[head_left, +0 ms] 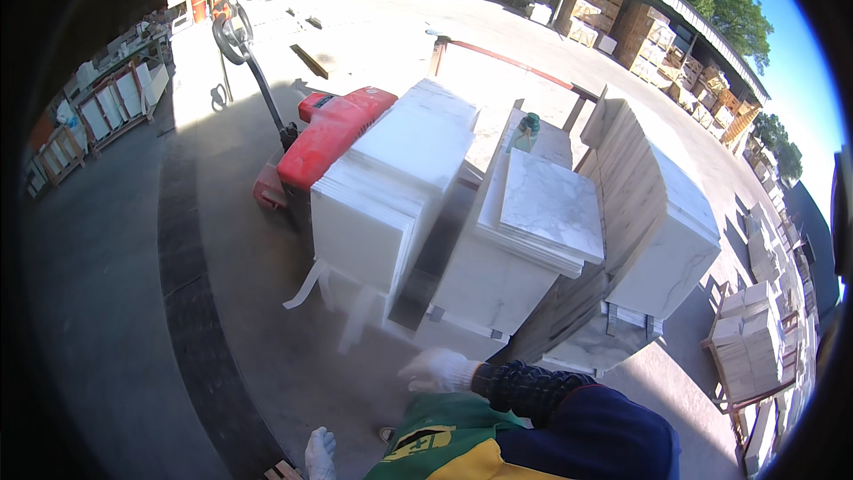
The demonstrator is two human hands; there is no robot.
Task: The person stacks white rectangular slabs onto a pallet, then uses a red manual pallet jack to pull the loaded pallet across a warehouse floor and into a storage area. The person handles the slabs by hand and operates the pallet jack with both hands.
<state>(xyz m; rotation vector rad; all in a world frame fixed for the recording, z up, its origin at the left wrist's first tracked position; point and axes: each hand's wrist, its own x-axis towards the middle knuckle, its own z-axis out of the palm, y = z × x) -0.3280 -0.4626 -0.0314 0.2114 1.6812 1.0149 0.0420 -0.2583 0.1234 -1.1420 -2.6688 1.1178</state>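
My right hand [438,371], in a white glove, is held in front of my body near the bottom ends of the stacked slabs. Its fingers point left, loosely apart, and no object shows in them. Low at the lower edge hangs my left hand [320,453], also gloved in white, its fingers stretched out with nothing visible in them. Ahead stand a left stack of white marble slabs [382,178], a middle stack [498,276] with a few thinner grey-veined slabs [551,196] lying on top, and a right row of slabs [653,187] leaning upright.
A red pallet truck [333,133] with a black handle [233,36] stands beside the left stack. A greenish bottle [526,131] sits on the middle stack. Torn white strips [306,286] hang near the floor. Crates of slabs [751,347] line the right; wooden crates [644,36] stand behind.
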